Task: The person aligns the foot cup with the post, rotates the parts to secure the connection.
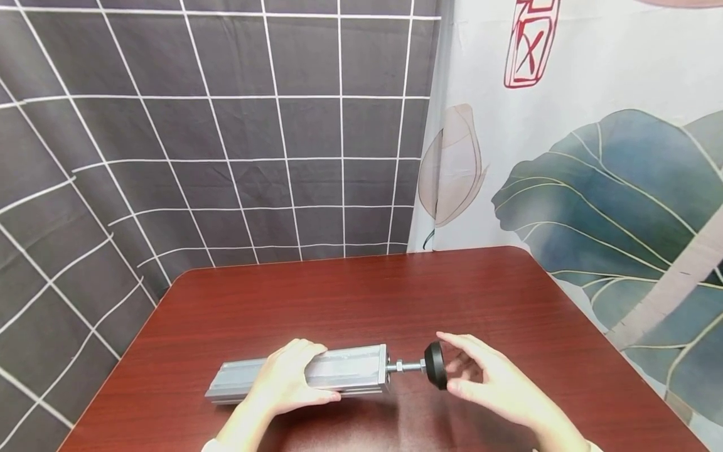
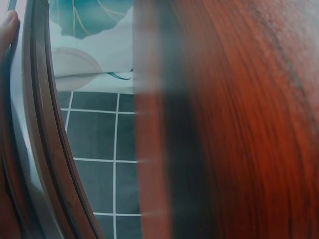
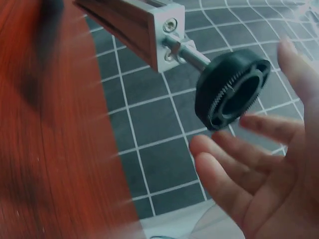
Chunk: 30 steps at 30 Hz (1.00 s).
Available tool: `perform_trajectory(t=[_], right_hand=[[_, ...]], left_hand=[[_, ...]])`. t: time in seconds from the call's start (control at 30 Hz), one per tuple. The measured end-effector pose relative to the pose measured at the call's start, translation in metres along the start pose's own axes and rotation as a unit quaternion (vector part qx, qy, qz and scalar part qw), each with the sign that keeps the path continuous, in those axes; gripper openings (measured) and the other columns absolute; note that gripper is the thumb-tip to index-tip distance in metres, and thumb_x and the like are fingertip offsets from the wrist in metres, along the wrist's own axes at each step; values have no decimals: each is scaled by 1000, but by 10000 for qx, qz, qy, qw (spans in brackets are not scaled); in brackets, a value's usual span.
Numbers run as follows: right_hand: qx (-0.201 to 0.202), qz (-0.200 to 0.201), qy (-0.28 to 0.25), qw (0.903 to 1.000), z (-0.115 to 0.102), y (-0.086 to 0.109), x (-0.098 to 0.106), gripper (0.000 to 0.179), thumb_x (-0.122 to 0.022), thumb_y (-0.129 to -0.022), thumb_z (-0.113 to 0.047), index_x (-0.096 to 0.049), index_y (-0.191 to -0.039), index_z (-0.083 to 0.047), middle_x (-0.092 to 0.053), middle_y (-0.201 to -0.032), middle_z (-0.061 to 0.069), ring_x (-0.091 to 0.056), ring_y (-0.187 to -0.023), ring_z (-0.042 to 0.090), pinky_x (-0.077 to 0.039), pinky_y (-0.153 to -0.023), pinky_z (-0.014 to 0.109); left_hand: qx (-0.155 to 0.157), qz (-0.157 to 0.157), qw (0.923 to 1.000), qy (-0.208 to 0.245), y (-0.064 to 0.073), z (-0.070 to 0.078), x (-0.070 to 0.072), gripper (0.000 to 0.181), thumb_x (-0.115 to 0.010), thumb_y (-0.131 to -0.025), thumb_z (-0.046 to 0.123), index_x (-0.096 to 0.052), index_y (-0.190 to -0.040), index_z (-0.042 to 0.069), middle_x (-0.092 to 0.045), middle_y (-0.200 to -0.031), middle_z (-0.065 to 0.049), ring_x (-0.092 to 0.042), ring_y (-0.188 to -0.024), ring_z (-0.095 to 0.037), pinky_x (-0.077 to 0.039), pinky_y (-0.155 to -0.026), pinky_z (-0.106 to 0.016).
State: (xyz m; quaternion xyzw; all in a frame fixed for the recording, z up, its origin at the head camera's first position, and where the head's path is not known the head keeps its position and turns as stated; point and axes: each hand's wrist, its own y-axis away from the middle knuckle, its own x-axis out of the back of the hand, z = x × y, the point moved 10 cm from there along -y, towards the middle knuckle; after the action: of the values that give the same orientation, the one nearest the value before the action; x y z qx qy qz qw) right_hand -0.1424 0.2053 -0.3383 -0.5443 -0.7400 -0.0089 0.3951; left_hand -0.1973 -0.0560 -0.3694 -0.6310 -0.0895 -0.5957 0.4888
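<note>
The head view takes in a dark gridded curtain [image 1: 254, 129] behind the scene, with a white leaf-printed curtain [image 1: 604, 188] to its right, both beyond a reddish-brown surface [image 1: 316, 295]. Near the person's edge of that surface is a silvery metal bar [image 1: 353, 364], its long axis running left to right across the person's front, the right end slightly higher in the view. Whether the bar lies flat or is raised off the wood, I cannot tell.

The left hand [image 1: 288, 380] is over the bar's middle and grips it, thumb along the near side, the other fingers reaching over the far side. The right hand [image 1: 491, 383] is just beyond the bar's right end, palm turned toward it, its fingers spread wide and holding nothing.

The relation that seems to matter most is between that right hand and the round black foot [image 1: 435, 365] at the bar's tip: the foot lies directly to the left of the fingers, in line with the bar, and the right hand is nearer to it than the left. In the right wrist view the fingertips are close beside its rim; contact is unclear. A threaded rod [image 1: 411, 366] joins foot to bar, carrying a small nut [image 1: 399, 365].
</note>
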Motion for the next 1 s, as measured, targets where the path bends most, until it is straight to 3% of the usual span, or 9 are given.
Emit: perform_trajectory(t=[0.13, 0.3, 0.43, 0.6, 0.77, 0.9, 1.0], right_hand=[[585, -119, 318, 9977, -7, 4, 0, 72, -77, -75, -13, -42, -138, -9, -46, -129, 3, -57, -99, 15, -51, -76, 29], [993, -149, 153, 9948, -9, 6, -4, 68, -76, -76, -5, -44, -136, -6, -42, -134, 5, -56, -105, 14, -50, -79, 27], [701, 32, -168, 9974, -5, 3, -1, 64, -76, -76, -4, -48, -133, -7, -50, -120, 3, -61, -90, 12, -52, -72, 26], [-112, 293, -202, 9993, 7, -2, 1, 48, -73, -80, -9, -56, -124, -8, -60, -96, -3, -61, -74, 8, -51, -61, 25], [-479, 157, -193, 9985, 12, -3, 2, 41, -67, -84, -9, -55, -124, -6, -64, -98, -1, -61, -78, 8, -51, -65, 26], [-418, 72, -73, 9991, 10, 1, 6, 55, -71, -82, -12, -49, -132, -13, -60, -111, -1, -61, -87, 9, -51, -71, 28], [69, -113, 171, 9998, 2, 2, 4, 64, -74, -79, -12, -45, -136, -13, -53, -120, 0, -58, -96, 12, -50, -76, 28]], left_hand=[[65, -5, 10000, 2, 0, -3, 0, 67, -75, -54, 67, -66, -100, 20, -61, -90, 11, -57, -85, -8, -48, -72, -29], [81, -19, 10000, 14, 0, -2, 3, 66, -75, -55, 67, -66, -100, 19, -61, -90, 10, -57, -85, -9, -48, -72, -30], [38, -33, 10000, 17, -1, 0, 2, 66, -74, -56, 68, -66, -100, 19, -61, -90, 10, -57, -84, -9, -48, -71, -29], [97, -2, 9999, 26, -1, -2, 0, 66, -74, -56, 69, -66, -100, 20, -61, -90, 11, -56, -85, -8, -48, -72, -29], [47, 39, 10000, 1, -1, -1, 1, 66, -74, -55, 69, -66, -99, 21, -60, -89, 12, -56, -84, -7, -48, -71, -28], [99, -23, 9999, 45, -1, -2, 1, 67, -74, -56, 68, -66, -100, 19, -61, -90, 10, -56, -85, -9, -48, -72, -29], [148, -51, 9999, 58, -1, -3, 1, 67, -74, -56, 68, -66, -100, 18, -61, -91, 10, -57, -85, -9, -48, -73, -30]])
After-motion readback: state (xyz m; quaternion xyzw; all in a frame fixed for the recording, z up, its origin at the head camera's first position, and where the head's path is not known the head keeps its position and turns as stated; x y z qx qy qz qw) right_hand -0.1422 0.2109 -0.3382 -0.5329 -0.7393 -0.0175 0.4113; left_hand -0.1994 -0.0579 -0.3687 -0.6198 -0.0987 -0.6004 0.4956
